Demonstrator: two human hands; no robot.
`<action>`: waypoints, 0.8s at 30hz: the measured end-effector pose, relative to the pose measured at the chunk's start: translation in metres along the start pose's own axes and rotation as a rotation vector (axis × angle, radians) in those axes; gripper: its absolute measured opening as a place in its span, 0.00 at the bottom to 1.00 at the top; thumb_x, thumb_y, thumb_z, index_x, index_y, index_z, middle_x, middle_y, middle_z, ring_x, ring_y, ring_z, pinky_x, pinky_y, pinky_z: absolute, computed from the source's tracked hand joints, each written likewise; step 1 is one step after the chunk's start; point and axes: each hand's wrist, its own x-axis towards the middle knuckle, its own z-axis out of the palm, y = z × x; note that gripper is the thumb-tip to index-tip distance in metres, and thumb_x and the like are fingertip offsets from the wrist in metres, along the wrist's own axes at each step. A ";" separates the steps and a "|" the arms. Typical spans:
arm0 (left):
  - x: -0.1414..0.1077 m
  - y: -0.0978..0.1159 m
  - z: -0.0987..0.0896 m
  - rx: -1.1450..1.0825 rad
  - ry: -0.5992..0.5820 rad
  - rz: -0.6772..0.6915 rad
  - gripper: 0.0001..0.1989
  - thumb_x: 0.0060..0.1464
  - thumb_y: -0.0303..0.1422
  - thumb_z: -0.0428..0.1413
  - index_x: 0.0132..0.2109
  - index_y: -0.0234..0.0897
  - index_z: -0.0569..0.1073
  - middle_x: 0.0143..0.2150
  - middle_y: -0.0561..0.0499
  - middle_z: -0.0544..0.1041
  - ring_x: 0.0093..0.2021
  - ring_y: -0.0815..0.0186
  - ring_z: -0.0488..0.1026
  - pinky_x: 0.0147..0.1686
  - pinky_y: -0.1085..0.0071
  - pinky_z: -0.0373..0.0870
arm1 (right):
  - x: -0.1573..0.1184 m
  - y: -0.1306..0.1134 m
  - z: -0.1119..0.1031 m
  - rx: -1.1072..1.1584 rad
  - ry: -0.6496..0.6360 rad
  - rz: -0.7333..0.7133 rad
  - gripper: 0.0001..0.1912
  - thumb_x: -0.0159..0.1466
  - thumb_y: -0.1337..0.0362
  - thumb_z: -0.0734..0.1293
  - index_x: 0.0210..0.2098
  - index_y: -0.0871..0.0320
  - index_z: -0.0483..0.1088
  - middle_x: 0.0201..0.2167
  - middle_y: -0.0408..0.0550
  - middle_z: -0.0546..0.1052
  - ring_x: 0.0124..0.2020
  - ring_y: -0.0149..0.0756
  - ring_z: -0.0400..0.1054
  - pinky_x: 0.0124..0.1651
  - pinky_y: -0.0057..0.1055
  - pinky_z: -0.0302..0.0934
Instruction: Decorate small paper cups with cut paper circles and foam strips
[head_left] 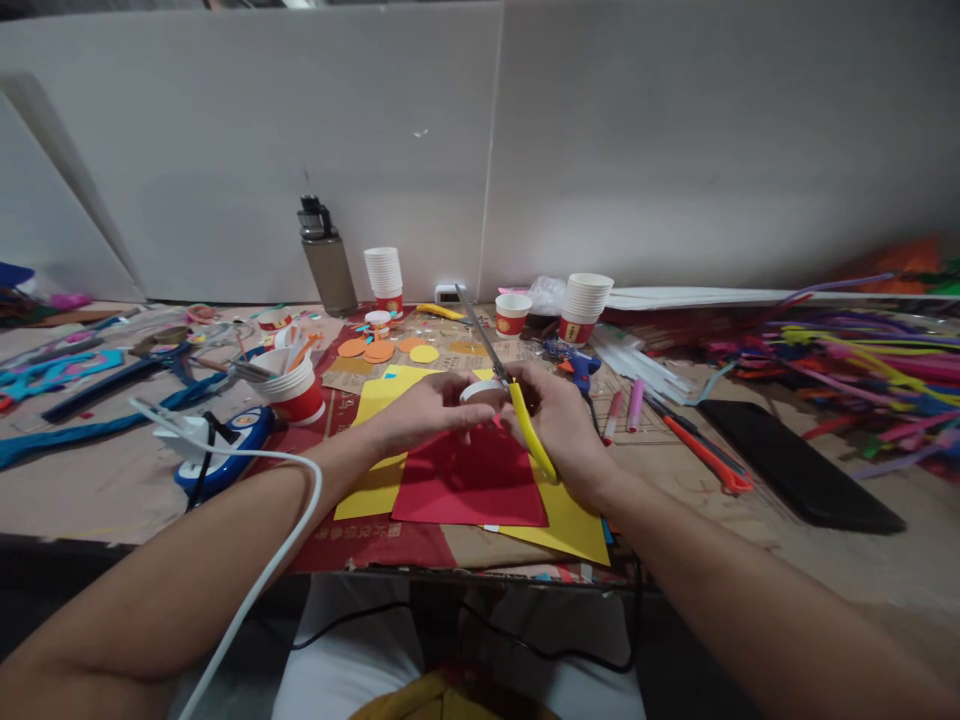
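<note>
Over a sheet of red paper (469,490), my left hand (424,408) is closed on the edge of a small white round piece (480,390), which resembles the end of a paper cup; the fingers hide much of it. My right hand (566,425) holds scissors (531,432) with yellow handles, their blades pointing up and away from me. The fingertips of that hand also come close to the white piece; I cannot tell whether they touch it. Yellow paper (367,490) lies under the red sheet. Orange paper discs (379,351) and a yellow disc (424,354) lie beyond my hands.
Stacked paper cups (586,300) stand at the back, near a bottle (328,265). A blue glue gun (577,365), a utility knife (705,450) and a black phone-like slab (799,465) lie right. A white cable (300,520) crosses above my left forearm, near a power strip (232,455).
</note>
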 end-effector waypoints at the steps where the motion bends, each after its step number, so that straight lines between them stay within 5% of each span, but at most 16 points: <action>1: -0.001 0.000 -0.002 -0.012 -0.021 0.002 0.18 0.48 0.46 0.61 0.38 0.36 0.75 0.34 0.50 0.75 0.31 0.67 0.72 0.29 0.72 0.69 | 0.000 0.000 0.000 -0.042 -0.006 -0.030 0.17 0.52 0.71 0.64 0.42 0.61 0.70 0.28 0.42 0.71 0.28 0.30 0.62 0.32 0.27 0.56; 7: -0.002 0.001 -0.005 0.053 -0.024 -0.063 0.21 0.55 0.51 0.54 0.40 0.37 0.76 0.36 0.51 0.75 0.34 0.68 0.70 0.29 0.75 0.65 | 0.002 0.001 0.001 -0.235 -0.004 -0.187 0.12 0.51 0.75 0.63 0.34 0.60 0.71 0.27 0.42 0.69 0.26 0.29 0.59 0.31 0.27 0.54; 13: 0.001 -0.001 -0.004 -0.179 -0.168 0.031 0.15 0.53 0.41 0.61 0.41 0.34 0.72 0.33 0.50 0.74 0.30 0.71 0.70 0.32 0.72 0.67 | 0.001 0.001 -0.001 0.042 -0.025 -0.087 0.14 0.56 0.69 0.65 0.43 0.58 0.69 0.30 0.43 0.70 0.30 0.31 0.62 0.33 0.28 0.58; 19: 0.010 -0.002 -0.020 -0.291 0.033 0.138 0.26 0.43 0.29 0.66 0.51 0.37 0.70 0.48 0.43 0.75 0.47 0.61 0.73 0.42 0.67 0.71 | -0.003 -0.005 -0.007 0.211 -0.110 0.059 0.17 0.59 0.65 0.65 0.49 0.55 0.65 0.27 0.39 0.63 0.27 0.29 0.58 0.30 0.27 0.56; 24: 0.017 -0.005 -0.036 -0.242 0.154 0.298 0.21 0.43 0.27 0.64 0.47 0.37 0.74 0.53 0.44 0.74 0.54 0.60 0.70 0.49 0.67 0.69 | -0.001 -0.010 -0.010 0.233 -0.173 0.007 0.22 0.59 0.68 0.63 0.53 0.54 0.63 0.33 0.43 0.67 0.33 0.31 0.64 0.37 0.29 0.60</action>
